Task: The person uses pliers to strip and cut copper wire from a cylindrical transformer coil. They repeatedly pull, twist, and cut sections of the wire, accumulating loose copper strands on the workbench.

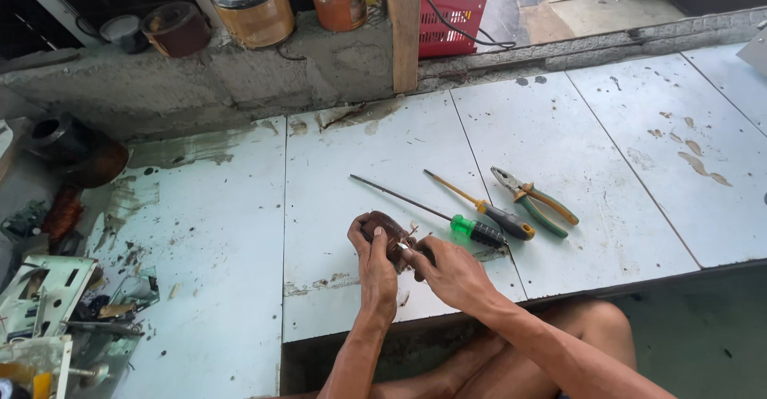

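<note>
While your left hand [374,257] and right hand [447,271] grip the brown coil [383,228] tightly, the green screwdriver [477,231] lies just right of it.

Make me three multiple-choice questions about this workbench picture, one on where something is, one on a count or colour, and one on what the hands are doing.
1. Where do the pliers with green and orange handles lie?
A. right of the two screwdrivers
B. in the red plastic crate
C. on the person's knee

2. What colour is the handle of the long thin-shafted screwdriver?
A. blue
B. green and black
C. white

3. What is the state of the small dark brown wound coil?
A. lying untouched on the pale tabletop
B. held in both hands
C. clamped in the pliers

Answers: 1 A, they rest on the tabletop just right of the yellow-shafted screwdriver. 2 B, the grip shows green then black. 3 B, the left hand and right hand both grip it.
</note>
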